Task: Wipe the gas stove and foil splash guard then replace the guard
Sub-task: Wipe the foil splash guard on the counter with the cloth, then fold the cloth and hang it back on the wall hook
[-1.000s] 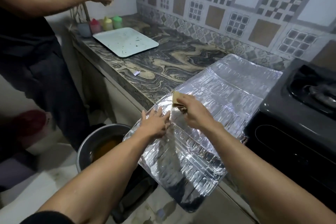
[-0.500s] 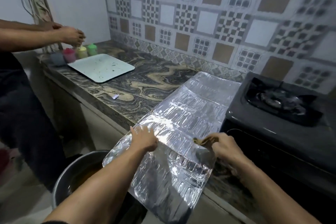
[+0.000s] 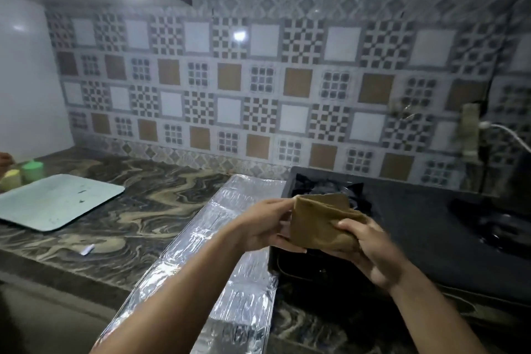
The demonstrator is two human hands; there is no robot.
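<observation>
- Brown cloth [image 3: 321,224] sits folded between your hands, above the gas stove's [image 3: 416,227] left edge.
- Your left hand [image 3: 258,227] pinches its left side; your right hand [image 3: 370,250] grips its right.
- Foil splash guard [image 3: 218,238] lies flat on the counter [image 3: 129,210], just left of the stove.

A folded brown cloth [image 3: 321,221] is held up above the front left corner of the black gas stove [image 3: 416,227]. The crinkled silver foil splash guard [image 3: 230,238] lies flat on the marbled counter, just beside the stove's left side, its near end overhanging the counter edge.
</observation>
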